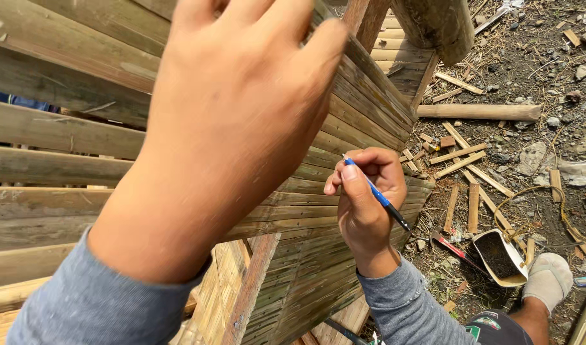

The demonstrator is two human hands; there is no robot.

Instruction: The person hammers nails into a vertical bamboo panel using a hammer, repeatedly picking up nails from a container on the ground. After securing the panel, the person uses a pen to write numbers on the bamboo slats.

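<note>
Bamboo slats are making up the woven panel (344, 147) that the left hand (229, 121) is pressing against from close to the camera, fingers spread open and holding nothing. Lower down, the right hand (364, 201) is closing around a blue pen (376, 193), its dark tip pointing down at the panel's slats near the right edge. Beyond that edge, wood offcuts (462, 160) are lying scattered on the dirt ground (536, 83) near a grey-socked foot (548, 278).
</note>
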